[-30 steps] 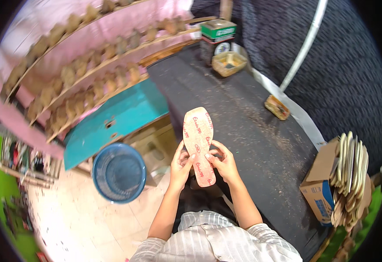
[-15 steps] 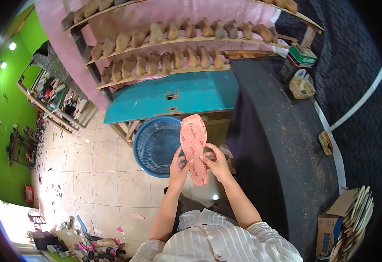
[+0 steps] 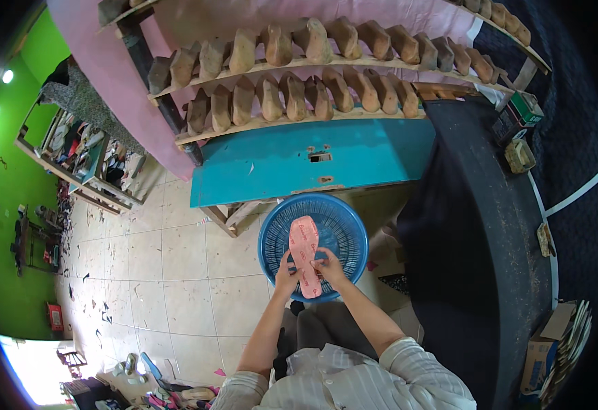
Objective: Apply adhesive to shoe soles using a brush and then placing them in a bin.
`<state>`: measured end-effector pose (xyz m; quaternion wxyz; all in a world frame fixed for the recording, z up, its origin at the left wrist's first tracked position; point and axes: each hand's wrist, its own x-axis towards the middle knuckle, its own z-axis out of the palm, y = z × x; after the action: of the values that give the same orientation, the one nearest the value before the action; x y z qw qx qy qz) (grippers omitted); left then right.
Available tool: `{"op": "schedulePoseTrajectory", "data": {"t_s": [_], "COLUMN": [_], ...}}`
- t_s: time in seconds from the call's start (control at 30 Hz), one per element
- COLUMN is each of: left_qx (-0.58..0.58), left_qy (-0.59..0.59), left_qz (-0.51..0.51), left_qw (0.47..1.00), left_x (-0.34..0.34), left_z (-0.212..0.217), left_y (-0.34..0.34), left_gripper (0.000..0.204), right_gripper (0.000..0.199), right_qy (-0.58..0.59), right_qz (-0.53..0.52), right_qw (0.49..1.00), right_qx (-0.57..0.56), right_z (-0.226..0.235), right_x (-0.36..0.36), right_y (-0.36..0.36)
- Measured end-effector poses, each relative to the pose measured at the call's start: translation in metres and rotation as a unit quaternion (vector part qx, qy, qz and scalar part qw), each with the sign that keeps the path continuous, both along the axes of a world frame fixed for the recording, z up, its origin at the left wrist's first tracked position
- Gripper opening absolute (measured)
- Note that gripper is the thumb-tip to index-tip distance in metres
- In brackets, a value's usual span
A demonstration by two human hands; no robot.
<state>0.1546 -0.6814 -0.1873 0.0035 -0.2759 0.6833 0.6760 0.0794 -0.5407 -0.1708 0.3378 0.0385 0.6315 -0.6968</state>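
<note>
A pink insole (image 3: 304,240) with red printing is held upright between both hands, wide end pointing away from me. My left hand (image 3: 285,277) grips its left edge near the narrow middle. On the opposite edge my right hand (image 3: 329,267) pinches it, thumb on the printed face. Behind and below the insole lies a round blue plastic basket (image 3: 355,232) with slatted sides, on the floor. The insole covers part of the basket's inside.
Wooden shoe lasts (image 3: 272,99) line shelves above a turquoise board (image 3: 258,171). A black-covered table (image 3: 480,191) runs along the right, bearing a tin (image 3: 518,116) and a small container (image 3: 520,156). A cardboard box (image 3: 539,355) stands lower right. Shoe pieces (image 3: 176,396) lie lower left.
My view has shifted closer to the shelves and basket. The insole, still in both hands, now appears in front of the basket rather than at its right side.
</note>
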Motion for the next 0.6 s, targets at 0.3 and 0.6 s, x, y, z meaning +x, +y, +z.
{"op": "schedulePoseTrajectory", "data": {"t_s": [0.3,0.6], "left_qx": [-0.163,-0.258], "left_qy": [-0.077,-0.108], "left_qz": [-0.097,-0.132], "left_qw": [0.979,0.951], "left_x": [-0.050,-0.086], "left_z": [-0.105,-0.205], "left_y": [-0.028,-0.032], "left_gripper": [0.096,0.092], "right_gripper": [0.038,0.045], "right_qy": [0.075,0.109], "right_qz": [-0.010,-0.014], "right_qw": [0.989,0.953], "right_qx": [0.128,0.282], "right_z": [-0.149,-0.232], "right_x": [-0.027,-0.040], "right_y": [-0.028,-0.047]}}
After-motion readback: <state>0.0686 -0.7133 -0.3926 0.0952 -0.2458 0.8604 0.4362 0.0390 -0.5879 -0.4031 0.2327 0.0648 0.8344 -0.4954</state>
